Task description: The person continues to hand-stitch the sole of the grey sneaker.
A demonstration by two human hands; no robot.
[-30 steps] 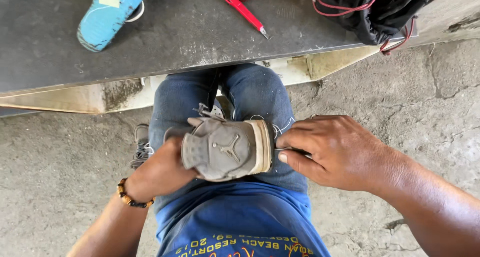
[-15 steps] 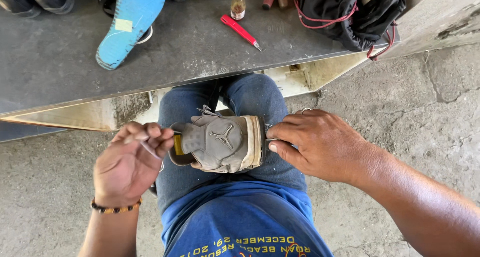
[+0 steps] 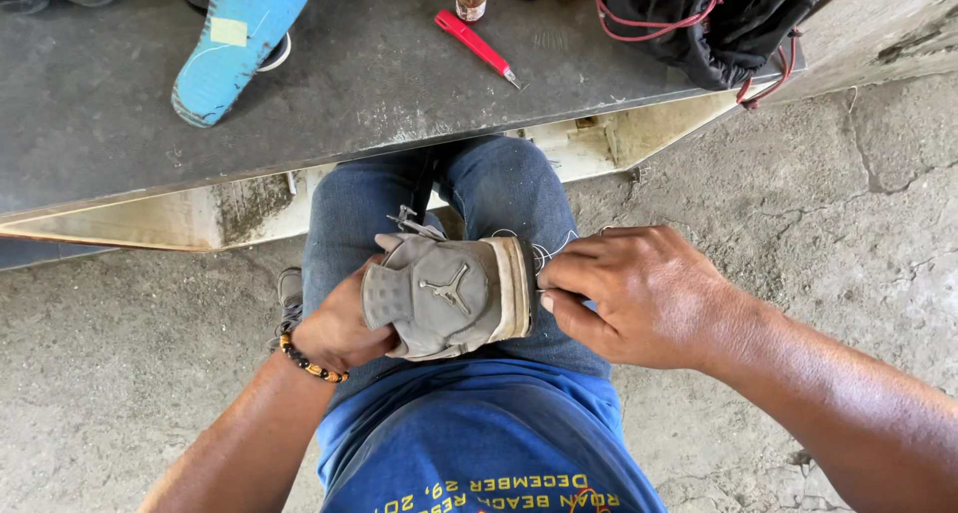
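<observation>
Left hand (image 3: 334,323) grips the grey shoe (image 3: 444,295) from the side, fingers closed around it, and we keep it on our lap over the jeans (image 3: 499,189). Our right hand (image 3: 639,293) pinches a thin thread (image 3: 554,249) at the sole edge, fingers pressed together. Behind, a red cutter (image 3: 477,47) lies on the dark table (image 3: 379,84).

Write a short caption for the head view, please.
Left hand holds grey shoe on lap; right hand pinches thread at its sole.
</observation>
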